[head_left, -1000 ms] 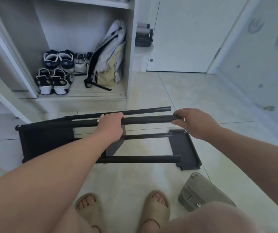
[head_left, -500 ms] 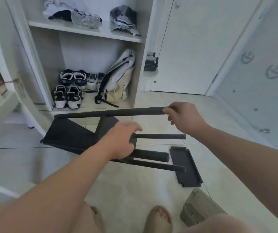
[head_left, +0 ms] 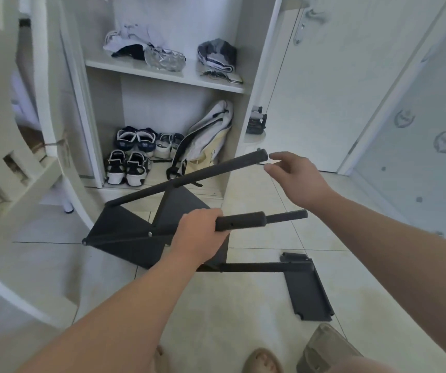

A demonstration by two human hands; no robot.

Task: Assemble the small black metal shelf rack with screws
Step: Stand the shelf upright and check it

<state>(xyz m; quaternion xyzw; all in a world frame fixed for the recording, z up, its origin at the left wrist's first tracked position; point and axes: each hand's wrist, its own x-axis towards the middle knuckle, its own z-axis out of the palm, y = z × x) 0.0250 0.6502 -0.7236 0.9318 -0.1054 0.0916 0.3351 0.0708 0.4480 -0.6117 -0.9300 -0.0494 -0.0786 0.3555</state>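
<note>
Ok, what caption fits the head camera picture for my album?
Left hand grips a post of the tilted black rack, right hand open beside the top post, loose panel on the floor.

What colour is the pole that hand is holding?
Matte black: the pole in the left hand, seen in the head view.

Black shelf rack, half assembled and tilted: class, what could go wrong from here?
1. Only the left hand grips the rack, by one tube; the right hand is open beside the upper tube. The tilted rack may swing or slip.
2. A black panel lies on the floor near a sandalled foot; it could be stepped on.
</note>
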